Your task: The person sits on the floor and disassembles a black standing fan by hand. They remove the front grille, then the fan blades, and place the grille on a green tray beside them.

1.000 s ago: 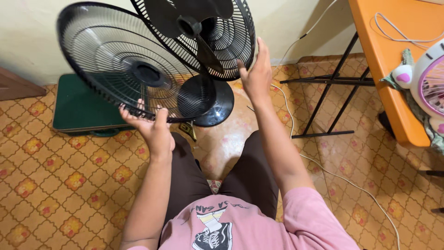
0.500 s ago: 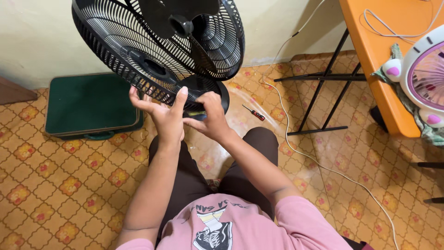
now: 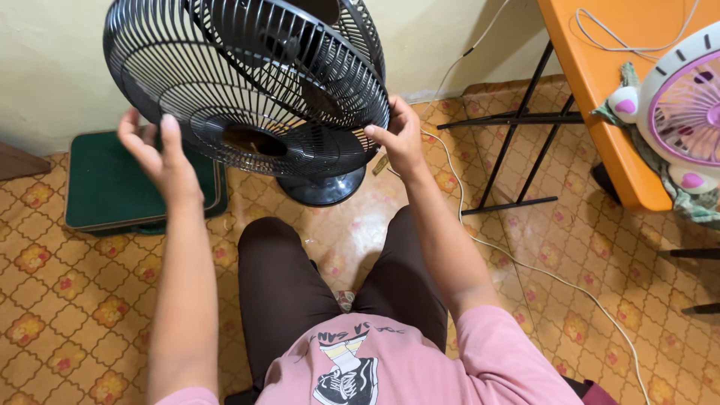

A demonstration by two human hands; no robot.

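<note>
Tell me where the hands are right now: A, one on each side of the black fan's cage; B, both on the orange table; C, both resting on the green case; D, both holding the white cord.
A: the left hand is at the left edge of the black fan's cage and the right hand grips its right rim.

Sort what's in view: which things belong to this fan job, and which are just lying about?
In hand: front grille, fan base, left hand, right hand.

Lying about: green case, orange table, pink fan, white cable.
</note>
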